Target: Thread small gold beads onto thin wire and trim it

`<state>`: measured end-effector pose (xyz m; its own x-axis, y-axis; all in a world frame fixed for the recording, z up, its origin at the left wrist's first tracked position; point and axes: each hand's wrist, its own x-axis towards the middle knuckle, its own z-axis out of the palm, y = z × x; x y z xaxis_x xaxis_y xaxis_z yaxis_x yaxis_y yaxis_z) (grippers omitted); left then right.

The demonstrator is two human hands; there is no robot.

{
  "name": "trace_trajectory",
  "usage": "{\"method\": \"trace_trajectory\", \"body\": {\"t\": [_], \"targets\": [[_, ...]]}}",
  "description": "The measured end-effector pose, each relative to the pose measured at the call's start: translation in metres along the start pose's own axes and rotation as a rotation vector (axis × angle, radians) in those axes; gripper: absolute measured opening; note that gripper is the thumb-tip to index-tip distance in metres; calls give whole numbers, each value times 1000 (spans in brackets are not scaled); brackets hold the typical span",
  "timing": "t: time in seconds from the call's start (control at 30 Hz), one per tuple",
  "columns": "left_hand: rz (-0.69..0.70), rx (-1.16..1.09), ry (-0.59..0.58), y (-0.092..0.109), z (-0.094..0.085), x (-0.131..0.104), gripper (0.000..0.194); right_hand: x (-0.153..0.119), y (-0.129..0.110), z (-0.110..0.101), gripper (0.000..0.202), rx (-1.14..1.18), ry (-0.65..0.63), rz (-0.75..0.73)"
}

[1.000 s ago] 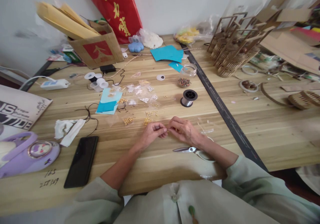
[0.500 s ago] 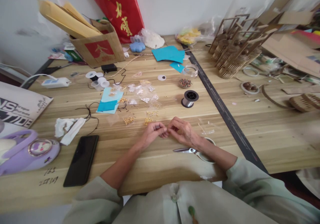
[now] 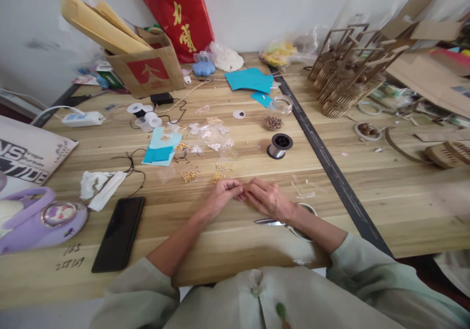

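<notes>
1. One surface [image 3: 385,197], smooth pale wood with streaked grain, carries everything, my black-and-silver spool [image 3: 279,146] included.
2. One brown paper bag [image 3: 149,69], boxy and creased, stands far left of the spool, beyond it.
3. One flat, glossy black phone [image 3: 118,234] lies well left of the spool, nearer me.
4. My two hands meet just nearer me than the spool, slightly left. My left grip [image 3: 228,193] has thumb and forefinger pressed together; my right grip [image 3: 266,197] has its fingers bent and drawn together, tips against the left's. Anything pinched there is hidden or too small to tell.
5. One pair of metal-bladed scissors [image 3: 270,221] lies nearer me than the spool, pale loop handles partly under my right forearm.
6. Small shiny gold pieces [image 3: 189,176], too many to count, sit in heaps left of the spool.
</notes>
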<state>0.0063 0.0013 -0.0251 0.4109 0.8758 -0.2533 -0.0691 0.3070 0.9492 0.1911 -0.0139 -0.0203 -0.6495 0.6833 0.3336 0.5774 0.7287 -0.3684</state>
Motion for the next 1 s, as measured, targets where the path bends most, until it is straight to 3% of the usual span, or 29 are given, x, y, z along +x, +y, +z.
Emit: {"method": "trace_trajectory", "body": {"t": [0.23,0.47,0.77,1.0], "targets": [[-21,2,15,-1,-2,2,33,0,2,-1,19,-74,-25,-41],[5,57,17,-1,-2,3,33,-2,8,3,15,-3,31,-24],[36,97,-7,-2,-4,2,29,-1,8,1,12,144,40,71],[132,173,21,-4,-2,1,21,5,5,-7,13,410,113,187]]}}
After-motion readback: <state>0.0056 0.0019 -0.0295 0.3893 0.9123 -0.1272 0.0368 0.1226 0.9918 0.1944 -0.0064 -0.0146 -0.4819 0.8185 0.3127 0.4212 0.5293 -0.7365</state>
